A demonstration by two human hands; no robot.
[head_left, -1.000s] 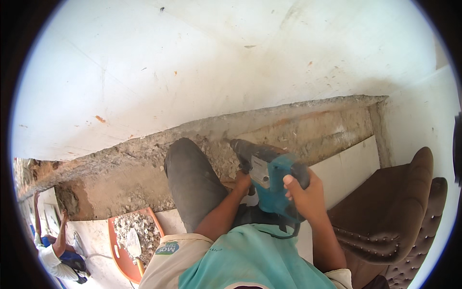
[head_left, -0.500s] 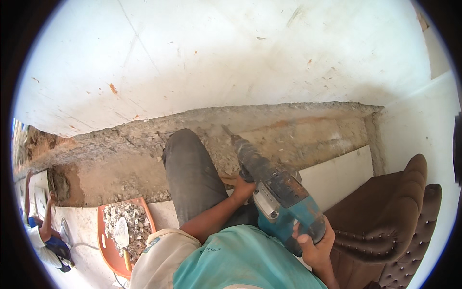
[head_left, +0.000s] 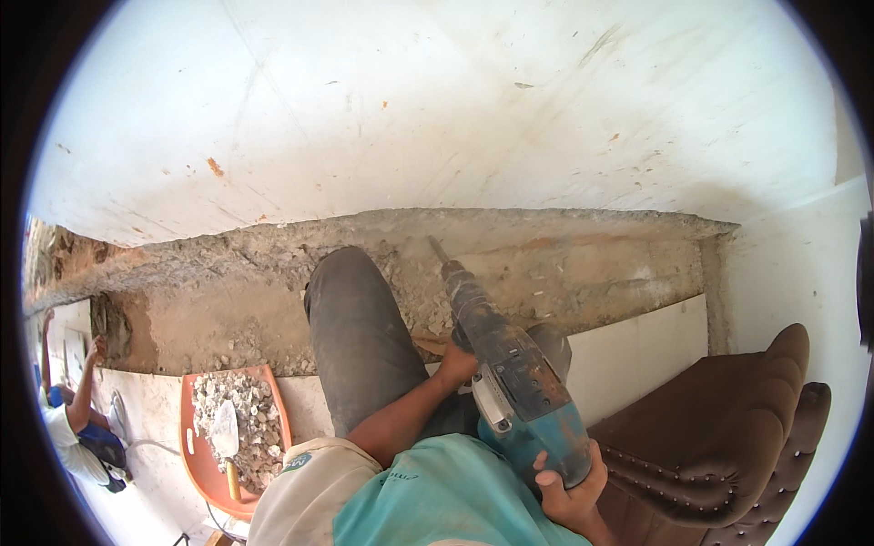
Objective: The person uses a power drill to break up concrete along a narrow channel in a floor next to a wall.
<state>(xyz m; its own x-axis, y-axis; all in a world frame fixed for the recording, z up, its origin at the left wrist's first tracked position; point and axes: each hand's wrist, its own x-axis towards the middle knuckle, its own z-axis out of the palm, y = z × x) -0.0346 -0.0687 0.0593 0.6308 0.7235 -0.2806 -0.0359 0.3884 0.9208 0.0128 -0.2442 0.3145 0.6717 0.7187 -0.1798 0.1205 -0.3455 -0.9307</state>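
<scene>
Here's the rotary hammer (head_left: 523, 378), teal and black, slanting across in front of the person's lap, and both hands are on it! The right hand (head_left: 577, 490) wraps the rear end, thumb and fingertips showing against the housing. Up front, the left hand (head_left: 458, 363) grasps the side handle, most of its fingers hidden from view. The chisel bit (head_left: 438, 249) points at the foot of the white wall (head_left: 437, 118), over a strip of broken ground (head_left: 218, 323); whether its tip touches, I can't tell. A knee (head_left: 348, 291) in dark trousers juts over that strip. Off left, an orange tub (head_left: 188, 441) holds rubble (head_left: 261, 409), with a trowel (head_left: 225, 434) lying on top. Beyond it, a co-worker (head_left: 77, 435) stretches both arms out. And on the right, a brown studded sofa (head_left: 706, 409) stands near the tool's rear.
</scene>
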